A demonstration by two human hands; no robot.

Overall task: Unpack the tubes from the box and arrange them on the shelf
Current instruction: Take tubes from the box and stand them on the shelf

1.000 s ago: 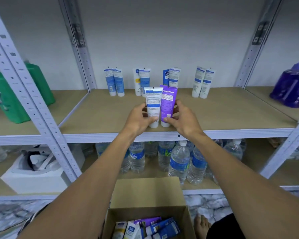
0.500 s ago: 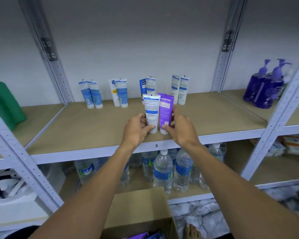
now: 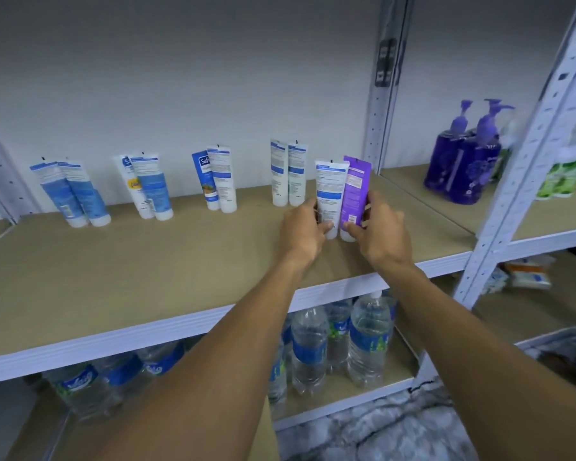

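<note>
1. The left hand (image 3: pixel 301 234) has its fingers curled round the lower part of a white tube (image 3: pixel 330 191) with a blue band, the thumb lying across the front near the cap.
2. The right hand (image 3: pixel 379 234) pinches a purple tube (image 3: pixel 355 189) low down, with the thumb in front and the fingers wrapped behind its right edge.
3. Both tubes stand cap-down between the two hands, side by side and touching. Whether their caps rest on the shelf (image 3: pixel 147 271) or hang just above it cannot be told.
4. Beyond the left hand and off to its left, four pairs of tubes (image 3: pixel 218 181) stand cap-down in a row along the back of the same board. The nearest pair is just behind the left hand's fingers.
5. Below both forearms, on the lower level, clear water bottles (image 3: pixel 310 344) with blue labels stand packed together.
6. Right of the right hand, past a white perforated post (image 3: pixel 529 161), two purple pump bottles (image 3: pixel 463 168) sit on the neighbouring bay.
</note>
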